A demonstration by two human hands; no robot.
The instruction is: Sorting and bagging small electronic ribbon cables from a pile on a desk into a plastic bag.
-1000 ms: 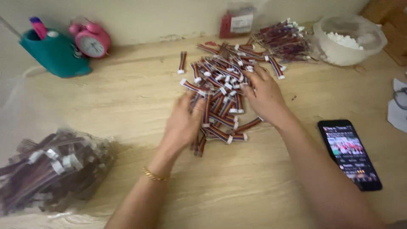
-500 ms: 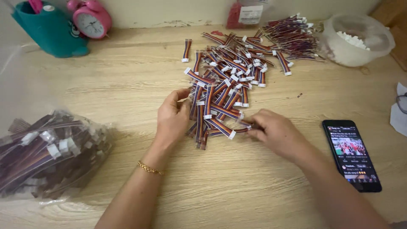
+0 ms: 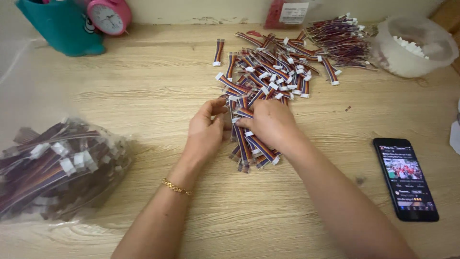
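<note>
— Striped ribbon cables (image 3: 249, 144) are gathered into a small bundle near the middle of the table (image 3: 120, 96), just below the big pile (image 3: 273, 72). How is the bundle laid?

— Its long axis is run roughly away from the body, slightly slanted, white plugs at both ends. It is pinched between both hands; the loose pile lies just beyond the fingertips.

— Which hand is nearer?

— Neither can be told nearer. The left hand (image 3: 206, 129) is curled against the bundle's left side, thumb up, fingers closed onto it. The right hand (image 3: 270, 122) is laid palm-down over the top, fingers bent and clamped on the cables.

— And around them?

— A bag (image 3: 57, 168) of cables is seen far left, a phone (image 3: 407, 180) to the right, a bowl (image 3: 412, 48) top right.
</note>
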